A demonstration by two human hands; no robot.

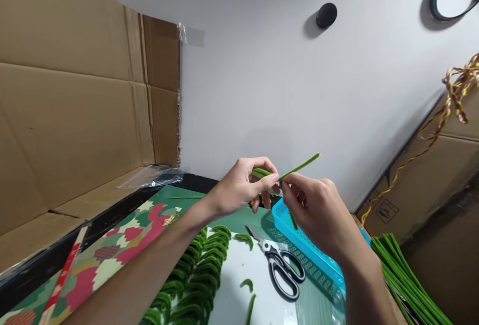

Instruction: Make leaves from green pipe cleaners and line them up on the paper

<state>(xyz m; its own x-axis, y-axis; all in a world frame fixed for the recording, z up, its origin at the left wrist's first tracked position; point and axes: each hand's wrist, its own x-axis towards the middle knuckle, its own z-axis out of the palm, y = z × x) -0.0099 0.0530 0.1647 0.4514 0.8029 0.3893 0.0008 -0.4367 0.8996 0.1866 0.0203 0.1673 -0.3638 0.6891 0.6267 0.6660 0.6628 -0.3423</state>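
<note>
Both hands meet over the table, pinching green fuzzy pipe cleaners (304, 162). My left hand (249, 182) is closed, thumb against fingers, with green stems running through its grip. Close beside it, my right hand (312, 205) is closed too, its thumb and index finger pinched at the point where the stems meet. One stem sticks out up to the right, and a green end shows below the right hand. Underneath, rows of curved green pipe-cleaner pieces (204, 270) lie on a white sheet (239, 275), with a few loose pieces to their right.
Scissors (282, 267) with black and white handles lie partly spread on the sheet. A blue perforated basket (310, 235) sits under my right hand. Long green pipe cleaners (409, 277) are bundled at right. Cardboard (75, 90) stands at left; a red-and-white stick (67, 270) lies in front.
</note>
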